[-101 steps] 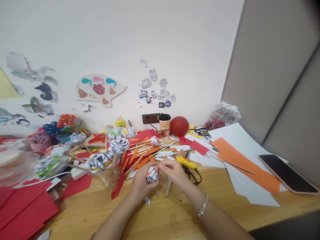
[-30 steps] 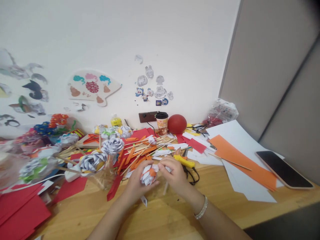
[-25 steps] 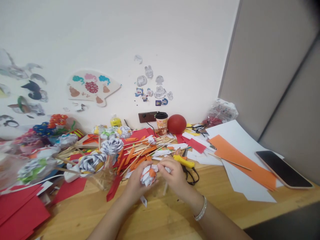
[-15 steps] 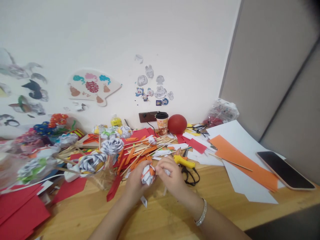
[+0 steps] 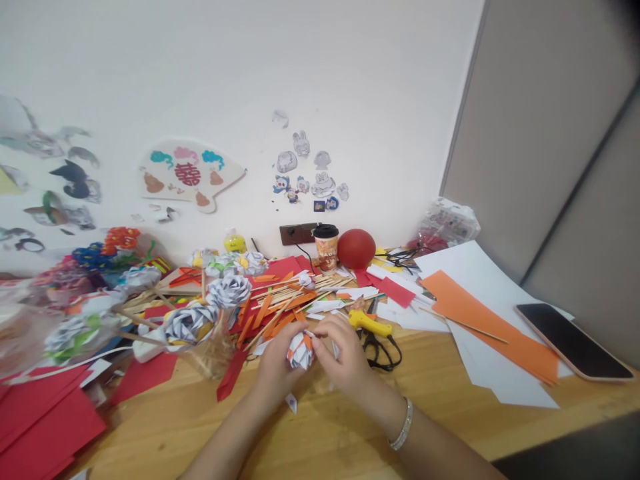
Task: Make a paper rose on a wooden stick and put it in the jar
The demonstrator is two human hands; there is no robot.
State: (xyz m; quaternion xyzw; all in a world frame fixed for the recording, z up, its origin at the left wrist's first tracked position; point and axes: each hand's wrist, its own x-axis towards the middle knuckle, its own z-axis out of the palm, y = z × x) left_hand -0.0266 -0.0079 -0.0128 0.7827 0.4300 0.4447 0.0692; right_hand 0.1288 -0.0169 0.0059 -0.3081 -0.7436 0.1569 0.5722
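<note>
A folded paper flower (image 5: 301, 355), white with orange pieces, is held above the wooden table. My left hand (image 5: 274, 363) curls around its left side, gripping it. From the right, my right hand (image 5: 341, 350) pinches at the flower's upper edge, thumb and forefinger together on what looks like a petal tip. Whatever else lies between those fingers is too small to make out. Beyond my hands lie thin wooden sticks (image 5: 280, 300) and orange and red paper strips. A yellow hot glue gun (image 5: 369, 324) rests just past my right hand.
White paper roses (image 5: 190, 323) stand in a holder at left, near red paper sheets (image 5: 55, 427). A paper cup (image 5: 327, 250) and red balloon (image 5: 357, 249) are by the wall. At right lie white sheets, orange paper (image 5: 493, 327) and a phone (image 5: 573, 340).
The view has shifted slightly. My right fingers have drawn in closer against the flower's upper edge, while my left hand keeps its hold.
</note>
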